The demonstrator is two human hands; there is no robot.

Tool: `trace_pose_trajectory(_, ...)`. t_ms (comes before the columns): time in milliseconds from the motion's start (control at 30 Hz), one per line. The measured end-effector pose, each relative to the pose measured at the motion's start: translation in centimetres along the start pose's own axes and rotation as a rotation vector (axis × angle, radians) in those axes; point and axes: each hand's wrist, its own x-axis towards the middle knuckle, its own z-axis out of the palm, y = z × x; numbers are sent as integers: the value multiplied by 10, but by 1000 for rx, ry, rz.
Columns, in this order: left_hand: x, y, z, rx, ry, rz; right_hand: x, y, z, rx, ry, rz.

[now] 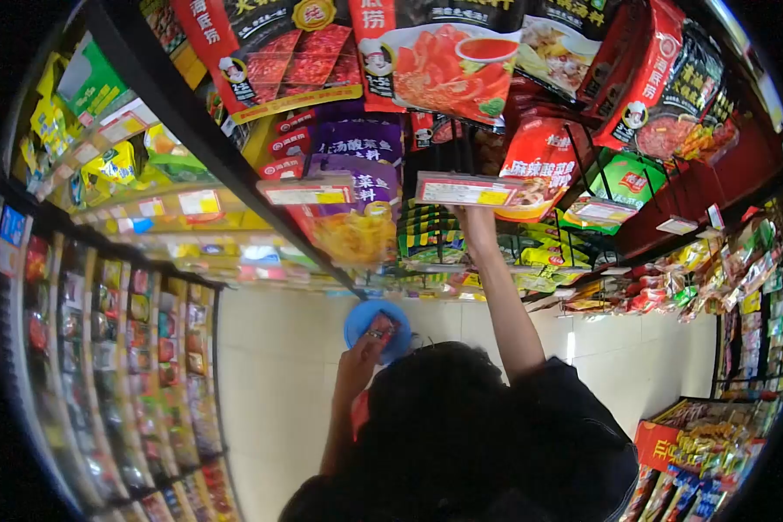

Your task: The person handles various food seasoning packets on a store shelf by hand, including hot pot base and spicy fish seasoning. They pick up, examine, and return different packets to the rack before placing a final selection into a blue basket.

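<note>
Reaching among hanging red plastic pouches [541,161], my right hand [472,219], grip unseen, could dislodge one; left hand [359,355] holds small red packet [381,329].

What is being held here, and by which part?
Left hand grips a blue round dish at its near rim; right hand reaches behind a price label, hold hidden.

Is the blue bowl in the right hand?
No, the left hand holds the blue bowl, while the right hand reaches up among the hanging packets.
</note>
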Motion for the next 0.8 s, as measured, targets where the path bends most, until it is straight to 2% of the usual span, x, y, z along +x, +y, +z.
trace_pose_trajectory(33,-1,-2,2,-23,9,1,35,34,-7,168,9,-7)
trace_pose_trajectory(67,-2,-7,5,-43,18,1,62,55,-16,409,-37,85)
trace_pose_trajectory(133,-11,-2,4,-73,32,-31,99,33,10,485,267,429)
trace_pose_trajectory(233,-29,2,2,-116,82,-128,112,31,18,575,26,185)
trace_pose_trajectory(367,-44,-23,9,-121,128,-127,116,52,6,670,44,283)
trace_pose_trajectory(467,-48,-21,16,-143,131,-108,121,72,-12,735,-3,448)
trace_pose_trajectory(567,-45,-8,17,-161,132,-104,107,57,-8,634,-250,413)
trace_pose_trajectory(633,-43,-5,18,-142,122,-106,122,49,-10,705,-264,550)
trace_pose_trajectory(667,-42,-7,18,-116,113,-110,121,50,-9,664,-87,477)
trace_pose_trajectory(800,-42,-10,19,-104,92,-131,126,47,0,711,-88,387)
